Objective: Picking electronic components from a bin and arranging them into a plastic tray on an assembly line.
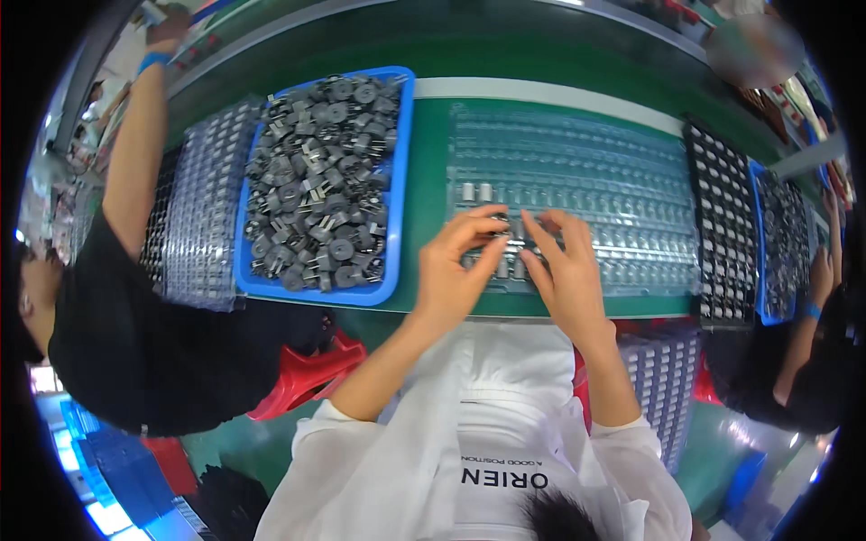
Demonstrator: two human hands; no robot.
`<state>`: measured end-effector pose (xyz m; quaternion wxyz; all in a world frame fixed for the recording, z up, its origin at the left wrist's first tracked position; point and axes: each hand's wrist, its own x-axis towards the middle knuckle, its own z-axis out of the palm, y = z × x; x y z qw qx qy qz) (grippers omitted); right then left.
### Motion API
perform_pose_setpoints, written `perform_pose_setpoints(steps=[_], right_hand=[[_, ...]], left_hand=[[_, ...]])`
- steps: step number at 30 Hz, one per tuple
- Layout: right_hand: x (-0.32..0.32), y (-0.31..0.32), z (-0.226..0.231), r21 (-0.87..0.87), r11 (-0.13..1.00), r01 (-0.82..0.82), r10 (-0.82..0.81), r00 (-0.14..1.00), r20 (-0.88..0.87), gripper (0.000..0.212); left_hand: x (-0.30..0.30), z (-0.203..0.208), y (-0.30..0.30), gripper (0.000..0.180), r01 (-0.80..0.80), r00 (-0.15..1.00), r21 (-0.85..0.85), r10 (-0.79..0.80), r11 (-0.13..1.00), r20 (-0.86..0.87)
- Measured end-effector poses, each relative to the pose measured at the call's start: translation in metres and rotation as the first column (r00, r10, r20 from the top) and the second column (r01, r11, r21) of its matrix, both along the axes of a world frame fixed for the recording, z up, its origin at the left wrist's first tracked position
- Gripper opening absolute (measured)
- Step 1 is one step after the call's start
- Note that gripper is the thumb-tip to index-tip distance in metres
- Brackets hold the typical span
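Over the clear plastic tray (pixel 613 180) on the green bench (pixel 433 117), left hand (pixel 451 270) and right hand (pixel 564 270) side by side, fingertips pinching small grey parts (pixel 508 236) in the tray's near rows, blue bin (pixel 257 279) of dark components just left.

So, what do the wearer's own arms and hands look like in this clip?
Both forearms are bare from hand to elbow. White, loose, lightweight sleeves are pushed up and bunched at the left sleeve and right sleeve, part of a white top. The left hand and right hand wear no gloves; no rings, watch or wristband show.
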<state>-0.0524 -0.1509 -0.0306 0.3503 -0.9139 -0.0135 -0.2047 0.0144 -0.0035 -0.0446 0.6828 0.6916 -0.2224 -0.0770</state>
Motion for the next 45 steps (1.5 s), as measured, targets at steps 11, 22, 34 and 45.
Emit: perform_pose_setpoints(steps=[11,22,34,45], right_hand=[[0.013,0.018,-0.002,-0.030,0.995,0.097,-0.092,0.987,0.128,0.016],[0.000,-0.009,0.043,0.544,0.838,0.037,-0.017,0.999,-0.041,0.019],[-0.012,-0.014,0.041,0.227,0.964,-0.139,0.104,0.982,0.159,0.026],[-0.013,-0.013,0.039,0.175,0.972,-0.157,0.120,0.972,0.204,0.022]], left_hand=[[-0.003,0.007,0.005,0.015,-0.091,0.991,-0.007,0.091,0.996,0.101],[-0.004,0.030,0.016,0.028,0.100,0.993,-0.024,-0.101,0.995,-0.067],[-0.007,0.043,0.012,0.054,0.194,0.981,0.040,-0.194,0.980,-0.014],[-0.010,0.047,0.013,0.053,0.222,0.974,0.088,-0.225,0.971,0.022]])
